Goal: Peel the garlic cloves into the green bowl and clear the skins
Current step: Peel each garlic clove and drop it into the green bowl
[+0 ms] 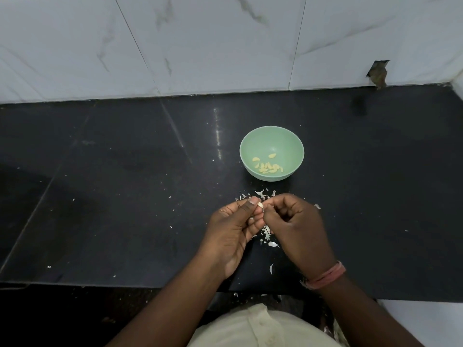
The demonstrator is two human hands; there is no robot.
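A black counter [125,171] carries a green bowl [271,139] and scattered garlic skins [261,194].

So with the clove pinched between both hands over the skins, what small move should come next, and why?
Probably finish stripping the skin with the right hand, letting it fall on the skins below. The left hand pinches a garlic clove that looks partly bared, and the right hand's fingertips meet it. Only then carry it to the green bowl, where peeled cloves lie.

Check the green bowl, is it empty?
No, the green bowl holds several peeled garlic cloves on its bottom.
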